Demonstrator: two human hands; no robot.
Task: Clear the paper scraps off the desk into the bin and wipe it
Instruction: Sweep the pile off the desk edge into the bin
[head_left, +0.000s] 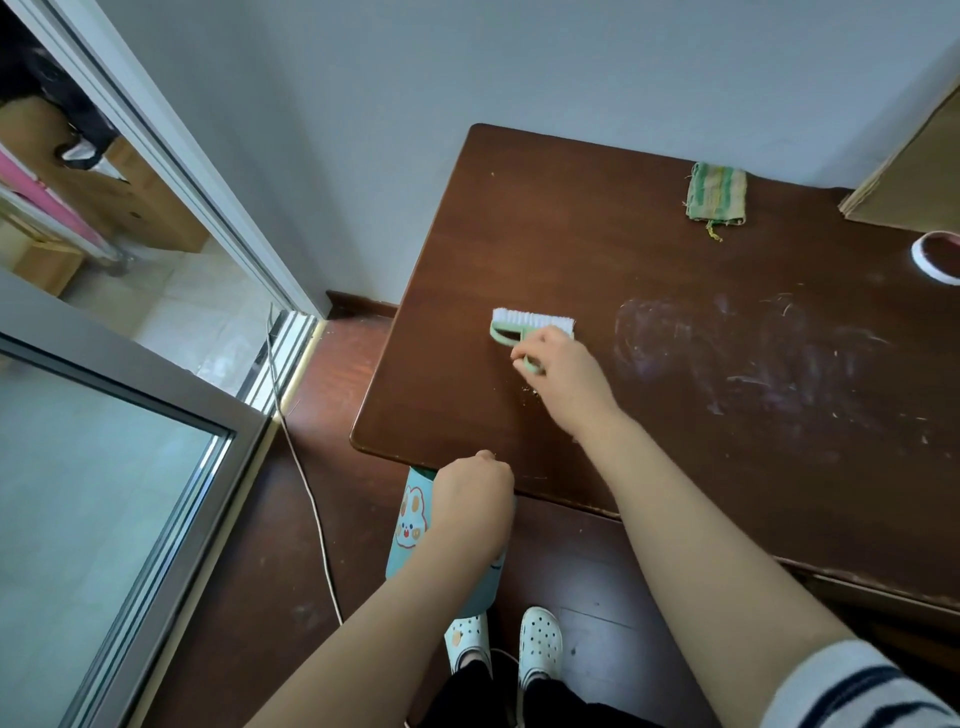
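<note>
A dark brown wooden desk (675, 291) fills the right half of the view. My right hand (563, 376) grips the handle of a green scrubbing brush (524, 325) with white bristles, lying on its side near the desk's left end. A few tiny scraps (532, 393) lie just beside that hand. My left hand (475, 491) holds the rim of a light blue bin (415, 519) with a rabbit picture, kept just under the desk's front-left edge. A folded green and yellow cloth (716, 195) lies at the back of the desk.
Whitish smears (727, 358) cover the desk's middle. A tape roll (937, 257) and cardboard (909, 176) sit at the right edge. A white cable (306, 483) runs over the dark floor beside a sliding glass door (130, 467). My white shoes (540, 642) stand below.
</note>
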